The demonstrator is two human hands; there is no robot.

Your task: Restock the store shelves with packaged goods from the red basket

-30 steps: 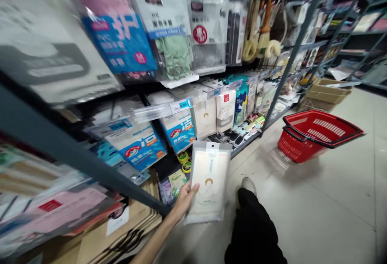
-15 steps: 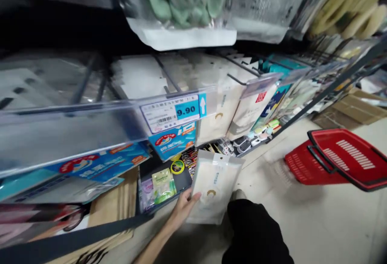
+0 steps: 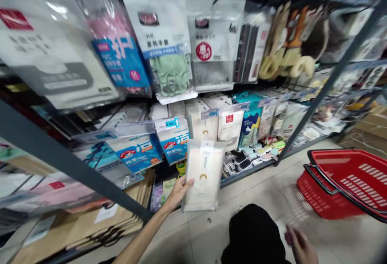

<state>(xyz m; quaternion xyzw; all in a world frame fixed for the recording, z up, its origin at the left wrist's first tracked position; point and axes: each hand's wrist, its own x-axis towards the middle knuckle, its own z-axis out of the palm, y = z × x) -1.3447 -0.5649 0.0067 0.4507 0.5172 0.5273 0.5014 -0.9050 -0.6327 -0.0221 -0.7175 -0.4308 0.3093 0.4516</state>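
My left hand (image 3: pixel 179 193) is closed on the left edge of a flat white packet (image 3: pixel 204 191) in clear plastic, with a gold crescent mark on its front. The packet is held upright before the lower shelf; its contents cannot be made out. Behind it hang similar cream packets (image 3: pixel 204 125) with the same crescent. Low at the right, beside my dark-clothed knee (image 3: pixel 254 235), my right hand (image 3: pixel 300 246) shows, somewhat blurred. Its fingers are loosely apart and it holds nothing I can see.
A red shopping basket (image 3: pixel 338 191) with black handles stands on the floor at right. Packaged gloves (image 3: pixel 171 72) hang on the upper hooks. A grey shelf post (image 3: pixel 60 151) slants across the left, another (image 3: pixel 320 94) at right. Cardboard boxes (image 3: pixel 369 131) lie beyond.
The view has pulled back and tilted up, showing more of the upper hooks. The packet remains in my left hand, now more upright. My right hand has come into view at the bottom right.
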